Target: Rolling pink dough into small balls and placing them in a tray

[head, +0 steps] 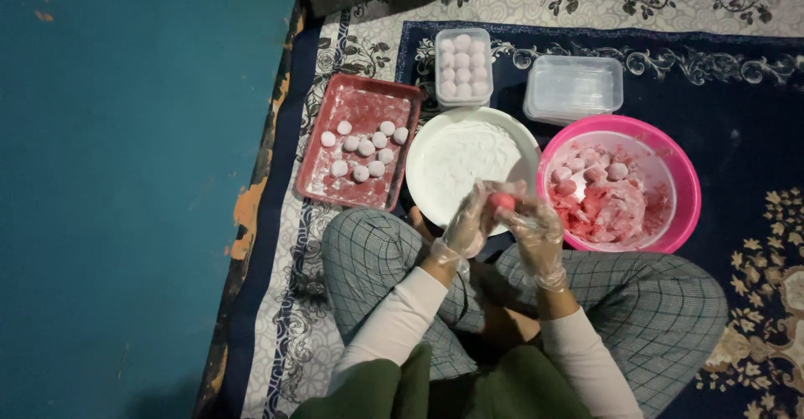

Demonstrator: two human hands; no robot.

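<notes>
Pink dough ball (pixel 502 200) sits pinched between my two gloved hands, just above the near rim of the white plate (pixel 429 164) of flour and over my crossed legs in checked trousers (pixel 360 256). My left hand (pixel 469 222) curls around it from one side, fingers closed against it, and my right hand (pixel 536 226) presses in from the other, so both share the hold. Both wear thin clear plastic gloves, crumpled at the wrists. The ball is small, round and bright pink, not yet dusted white.

Of the containers, a clear rectangular plastic box (pixel 463 66) stands at the far side of the plate, filled with rows of pale floured balls. Just to its right lies a stack of empty clear boxes (pixel 574 87) of the same kind, rectangular with rounded corners. I can make out no label on either.

To the left of the plate is a red rectangular tray (pixel 322 176), floured, holding about a dozen white-dusted balls (pixel 362 147) in loose rows. To the right is a round pink bowl (pixel 682 185) with a mass of pink dough (pixel 607 201) and a few shaped balls. Everything rests on a patterned dark blue and cream carpet (pixel 745 134), beside a teal floor (pixel 126 176).
</notes>
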